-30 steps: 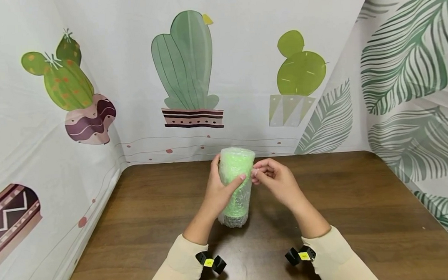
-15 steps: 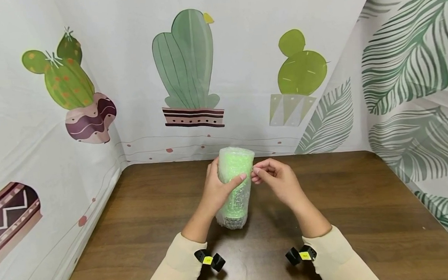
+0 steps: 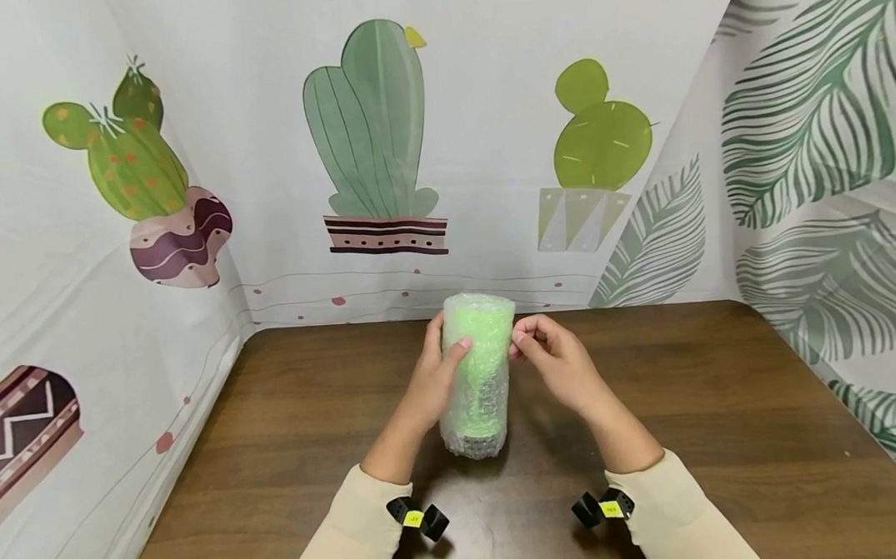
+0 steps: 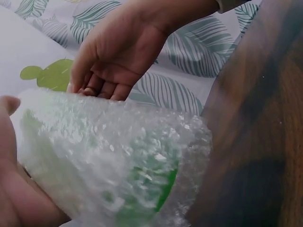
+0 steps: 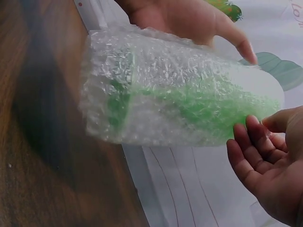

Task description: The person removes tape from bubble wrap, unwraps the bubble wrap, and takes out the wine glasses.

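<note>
A green and white cylindrical container (image 3: 482, 378), wrapped in bubble wrap (image 5: 142, 61), stands nearly upright over the table in the head view. My left hand (image 3: 429, 389) grips it from the left, thumb across the front and the other fingers behind, mostly hidden. My right hand (image 3: 564, 362) is at the upper right side of the wrapped container. In the right wrist view the thumb and index finger (image 5: 255, 127) of that hand pinch a small clear bit at the wrap's edge, and its other fingers are bent beside the wrap.
A brown wooden table (image 3: 311, 402) lies beneath the hands. White cloth (image 3: 485, 103) printed with cacti hangs behind it and at the left, and leaf-printed cloth (image 3: 817, 130) hangs at the right. Black wrist cameras (image 3: 434, 522) sit on both cuffs.
The wrapped container has shifted slightly right and turned a little. My left thumb has slid left and up across its front. The right hand stays beside its upper edge.
</note>
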Available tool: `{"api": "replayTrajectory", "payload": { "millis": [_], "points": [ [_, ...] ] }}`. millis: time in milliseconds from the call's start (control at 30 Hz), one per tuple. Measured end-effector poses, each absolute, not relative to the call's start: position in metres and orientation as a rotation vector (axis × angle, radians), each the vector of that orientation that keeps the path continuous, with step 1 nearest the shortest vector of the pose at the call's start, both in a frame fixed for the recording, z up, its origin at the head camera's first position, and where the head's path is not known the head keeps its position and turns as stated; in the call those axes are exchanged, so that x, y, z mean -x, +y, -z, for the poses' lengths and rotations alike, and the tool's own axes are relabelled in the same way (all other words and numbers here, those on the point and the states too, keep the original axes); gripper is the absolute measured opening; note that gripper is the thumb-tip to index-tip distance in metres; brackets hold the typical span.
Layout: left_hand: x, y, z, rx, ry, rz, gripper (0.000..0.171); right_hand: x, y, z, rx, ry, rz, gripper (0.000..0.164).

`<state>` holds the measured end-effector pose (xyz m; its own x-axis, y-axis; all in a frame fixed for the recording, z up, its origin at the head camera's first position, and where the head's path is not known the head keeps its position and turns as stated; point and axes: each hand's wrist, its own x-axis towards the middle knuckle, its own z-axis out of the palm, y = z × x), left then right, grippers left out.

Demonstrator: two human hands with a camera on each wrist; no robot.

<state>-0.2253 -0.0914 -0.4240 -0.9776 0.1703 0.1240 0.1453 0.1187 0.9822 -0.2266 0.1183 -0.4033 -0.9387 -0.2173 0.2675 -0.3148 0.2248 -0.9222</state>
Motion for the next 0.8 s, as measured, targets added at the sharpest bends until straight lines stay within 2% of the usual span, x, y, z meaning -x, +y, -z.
{"api": "replayTrajectory", "payload": {
  "millis": [100, 367, 600, 800],
  "points": [
    [0.2261, -0.0938, 0.4227, -0.341, 2.275, -2.098, 0.059, 0.226, 0.1191, 0.4033, -0.521, -2.392, -1.837, 0.022],
    [0.2264, -0.0965, 0.4236, -0.378, 2.069, -2.223, 0.067, 0.2266, 0.1199, 0.4059, -0.549, -2.373, -1.834, 0.019],
    [0.2256, -0.0977, 0.4223, -0.408, 2.006, -2.247, 0.058, 0.2261, 0.1212, 0.4051, -0.536, -2.38, -1.767, 0.018],
    [0.2257, -0.0987, 0.4203, -0.394, 2.024, -2.249, 0.059, 0.2244, 0.1211, 0.4009, -0.542, -2.353, -1.831, 0.02]
  ]
}}
